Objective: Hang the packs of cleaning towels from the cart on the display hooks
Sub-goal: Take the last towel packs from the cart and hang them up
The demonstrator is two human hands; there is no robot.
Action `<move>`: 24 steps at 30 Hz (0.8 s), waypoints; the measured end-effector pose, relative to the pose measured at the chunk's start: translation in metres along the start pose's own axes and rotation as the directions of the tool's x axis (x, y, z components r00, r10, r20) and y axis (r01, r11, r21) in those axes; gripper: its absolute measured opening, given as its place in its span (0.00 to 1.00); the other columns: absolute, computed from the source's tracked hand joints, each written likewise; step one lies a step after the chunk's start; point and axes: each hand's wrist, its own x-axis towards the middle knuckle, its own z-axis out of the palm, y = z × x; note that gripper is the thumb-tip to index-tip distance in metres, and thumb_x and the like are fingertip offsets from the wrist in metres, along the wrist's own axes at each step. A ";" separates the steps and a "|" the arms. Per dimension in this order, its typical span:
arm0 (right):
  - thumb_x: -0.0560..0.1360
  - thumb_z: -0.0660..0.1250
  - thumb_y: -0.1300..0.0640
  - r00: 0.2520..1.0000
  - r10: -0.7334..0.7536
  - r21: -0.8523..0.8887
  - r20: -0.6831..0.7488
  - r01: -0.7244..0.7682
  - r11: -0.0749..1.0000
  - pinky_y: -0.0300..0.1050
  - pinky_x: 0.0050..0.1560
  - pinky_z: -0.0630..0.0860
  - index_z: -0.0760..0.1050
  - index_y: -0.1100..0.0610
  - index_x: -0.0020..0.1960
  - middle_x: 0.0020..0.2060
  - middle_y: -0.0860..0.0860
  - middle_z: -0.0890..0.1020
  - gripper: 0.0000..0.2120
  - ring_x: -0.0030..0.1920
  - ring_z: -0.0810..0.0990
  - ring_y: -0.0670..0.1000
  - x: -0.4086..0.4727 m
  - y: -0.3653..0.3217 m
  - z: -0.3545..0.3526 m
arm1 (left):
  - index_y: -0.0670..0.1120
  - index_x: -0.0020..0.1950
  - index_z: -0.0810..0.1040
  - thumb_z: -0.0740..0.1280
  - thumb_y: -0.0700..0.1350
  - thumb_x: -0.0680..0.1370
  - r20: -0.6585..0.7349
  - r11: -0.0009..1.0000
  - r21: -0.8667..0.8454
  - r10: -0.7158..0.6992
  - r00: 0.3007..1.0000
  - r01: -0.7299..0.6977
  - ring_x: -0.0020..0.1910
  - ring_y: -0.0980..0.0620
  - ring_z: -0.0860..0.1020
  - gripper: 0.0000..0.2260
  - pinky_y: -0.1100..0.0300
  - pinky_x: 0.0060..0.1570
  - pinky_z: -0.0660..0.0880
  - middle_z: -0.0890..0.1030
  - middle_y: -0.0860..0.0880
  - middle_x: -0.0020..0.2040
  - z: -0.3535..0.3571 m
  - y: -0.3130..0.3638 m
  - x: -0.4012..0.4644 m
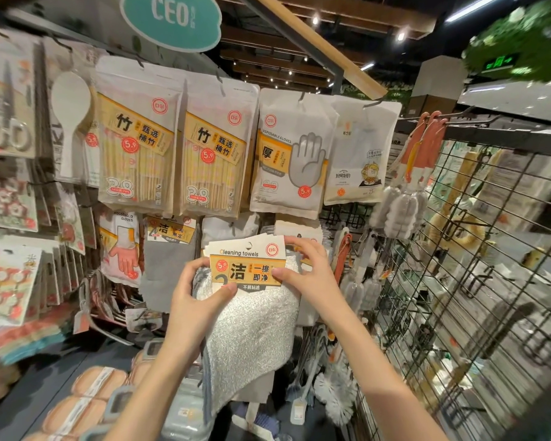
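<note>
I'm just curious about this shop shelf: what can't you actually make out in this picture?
Head view only:
- The display hook meant for the cleaning towels pack: hidden behind the pack's card.
- Left hand fingers: behind the towel.
- Scissors pack: blurred by motion.
- Small print on the disposable gloves pack: too small.

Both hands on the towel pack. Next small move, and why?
Probably lift the white cleaning-towel pack slightly and push its card's hang hole onto the hook behind: left hand and right hand pinch the card in front of the rack, seemingly not yet hooked.
</note>
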 end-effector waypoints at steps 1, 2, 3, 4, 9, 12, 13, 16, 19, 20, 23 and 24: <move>0.68 0.76 0.58 1.000 -0.019 0.008 -0.020 0.019 1.000 0.41 0.66 0.64 0.73 0.46 0.59 0.61 0.46 0.67 0.23 0.61 0.67 0.40 0.000 -0.001 0.000 | 0.52 0.51 0.75 0.75 0.36 0.70 -0.008 1.000 -0.001 0.002 1.000 -0.002 0.44 0.71 0.77 0.17 0.76 0.38 0.70 0.82 0.55 0.50 0.000 0.000 -0.001; 0.68 0.76 0.59 0.999 -0.034 0.012 -0.037 0.035 0.999 0.39 0.64 0.64 0.73 0.47 0.58 0.60 0.46 0.68 0.22 0.61 0.67 0.41 0.000 -0.001 0.000 | 0.52 0.51 0.75 0.75 0.36 0.70 -0.011 1.000 -0.002 0.002 1.000 -0.002 0.44 0.71 0.77 0.17 0.76 0.38 0.70 0.82 0.55 0.50 0.001 0.000 -0.001; 0.67 0.76 0.60 0.998 -0.043 0.012 -0.046 0.044 0.999 0.35 0.62 0.65 0.73 0.49 0.57 0.60 0.46 0.69 0.22 0.61 0.69 0.42 0.001 -0.002 0.000 | 0.53 0.51 0.75 0.75 0.37 0.69 -0.013 1.000 -0.008 -0.002 1.000 0.002 0.46 0.70 0.77 0.17 0.73 0.39 0.71 0.82 0.55 0.49 0.001 0.000 -0.002; 0.67 0.76 0.61 0.998 -0.043 0.020 -0.048 0.044 0.999 0.31 0.59 0.66 0.72 0.51 0.57 0.59 0.47 0.72 0.22 0.60 0.71 0.43 0.002 -0.002 0.001 | 0.54 0.50 0.75 0.76 0.37 0.69 -0.013 1.000 -0.017 -0.008 1.000 0.008 0.47 0.67 0.78 0.17 0.69 0.41 0.71 0.82 0.56 0.49 0.001 0.000 -0.002; 0.68 0.74 0.64 0.999 -0.001 0.091 -0.043 0.005 0.996 0.35 0.49 0.76 0.65 0.47 0.59 0.50 0.50 0.79 0.28 0.52 0.77 0.41 0.003 0.002 0.007 | 0.57 0.48 0.75 0.77 0.39 0.68 -0.009 1.000 -0.027 -0.006 1.000 0.006 0.51 0.58 0.79 0.18 0.63 0.45 0.74 0.83 0.57 0.48 0.004 -0.001 0.000; 0.68 0.71 0.69 0.998 -0.043 0.122 -0.055 0.049 0.991 0.30 0.46 0.74 0.67 0.42 0.60 0.51 0.49 0.79 0.30 0.53 0.78 0.45 0.003 0.007 0.008 | 0.56 0.49 0.75 0.77 0.40 0.68 -0.013 0.998 -0.065 -0.005 1.000 0.004 0.53 0.54 0.80 0.18 0.60 0.50 0.77 0.82 0.59 0.49 0.004 0.000 -0.001; 0.68 0.71 0.71 0.996 -0.059 0.123 -0.065 0.067 0.990 0.28 0.46 0.72 0.69 0.41 0.57 0.52 0.46 0.78 0.30 0.54 0.77 0.45 0.003 0.009 0.007 | 0.56 0.49 0.75 0.77 0.43 0.67 -0.018 0.996 -0.087 -0.012 1.000 0.010 0.52 0.52 0.81 0.17 0.57 0.51 0.78 0.82 0.59 0.50 0.003 0.001 -0.001; 0.68 0.70 0.72 0.991 -0.061 0.135 -0.117 0.077 0.988 0.25 0.47 0.71 0.71 0.42 0.54 0.55 0.41 0.76 0.28 0.55 0.74 0.42 0.004 0.017 -0.001 | 0.58 0.48 0.75 0.75 0.51 0.67 -0.069 0.998 -0.063 0.006 0.998 -0.010 0.53 0.58 0.79 0.14 0.51 0.57 0.74 0.80 0.67 0.48 0.000 0.005 0.003; 0.69 0.70 0.70 0.991 -0.036 0.133 -0.128 0.053 0.990 0.37 0.53 0.74 0.71 0.46 0.56 0.57 0.47 0.77 0.24 0.57 0.74 0.46 0.006 0.031 -0.012 | 0.57 0.48 0.75 0.74 0.51 0.68 -0.092 0.998 -0.034 0.041 0.995 -0.044 0.48 0.65 0.78 0.12 0.49 0.58 0.73 0.79 0.68 0.45 -0.002 0.007 0.006; 0.70 0.70 0.70 0.992 -0.025 0.125 -0.127 0.040 0.991 0.41 0.54 0.75 0.71 0.45 0.56 0.56 0.48 0.77 0.24 0.57 0.74 0.48 0.007 0.035 -0.015 | 0.56 0.49 0.75 0.75 0.48 0.69 -0.098 0.998 -0.030 0.046 0.994 -0.049 0.48 0.64 0.78 0.13 0.49 0.57 0.73 0.79 0.68 0.46 -0.003 0.006 0.007; 0.71 0.69 0.69 0.992 0.015 0.134 -0.124 0.002 0.991 0.45 0.55 0.76 0.71 0.42 0.55 0.57 0.47 0.77 0.25 0.58 0.74 0.48 0.011 0.046 -0.020 | 0.54 0.50 0.75 0.75 0.37 0.70 -0.099 0.998 -0.036 0.040 0.994 -0.044 0.55 0.54 0.78 0.17 0.46 0.60 0.72 0.79 0.65 0.48 -0.004 -0.001 0.012; 0.71 0.69 0.70 0.992 0.031 0.146 -0.125 -0.012 0.989 0.47 0.56 0.77 0.72 0.44 0.56 0.60 0.47 0.76 0.24 0.59 0.74 0.49 0.013 0.049 -0.022 | 0.53 0.51 0.75 0.75 0.35 0.70 -0.100 0.998 -0.038 0.042 0.994 -0.046 0.56 0.52 0.77 0.18 0.46 0.61 0.71 0.80 0.63 0.49 -0.004 -0.004 0.014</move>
